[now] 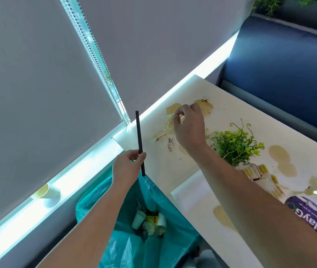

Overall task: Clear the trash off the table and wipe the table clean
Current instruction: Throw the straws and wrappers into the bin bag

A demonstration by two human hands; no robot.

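Teal plastic fills the low middle of my view: a thin trash bag [153, 192] is open under the table edge, with white paper cups and crumpled wrappers [150, 221] already inside. My left hand [127, 167] is above the bag's mouth at about 7 o'clock from the centre. Its thumb and fingers are pinched closed around a long black plastic straw [139, 142], which stands almost upright, its lower tip just over the bag.

My right hand [189, 126] reaches across the white table [231, 105] toward 1 o'clock. Its fingertips are curled together on a thin, clear, yellowish piece of plastic wrap [168, 120], which lies on a tan spill [173, 108]. I cannot tell if the wrap is lifted or only touched.

Just below this hand, at 6 o'clock from it, a small tan stick-like scrap [160, 136] and dark crumbs [170, 143] lie on the table. More tan spills [284, 160] spread toward 3 o'clock. A small green plant [234, 146] stands beside my right forearm, and a purple package [312, 215] lies at 4 o'clock. A pale paper cup [44, 191] sits on the bright window ledge at 8 o'clock.
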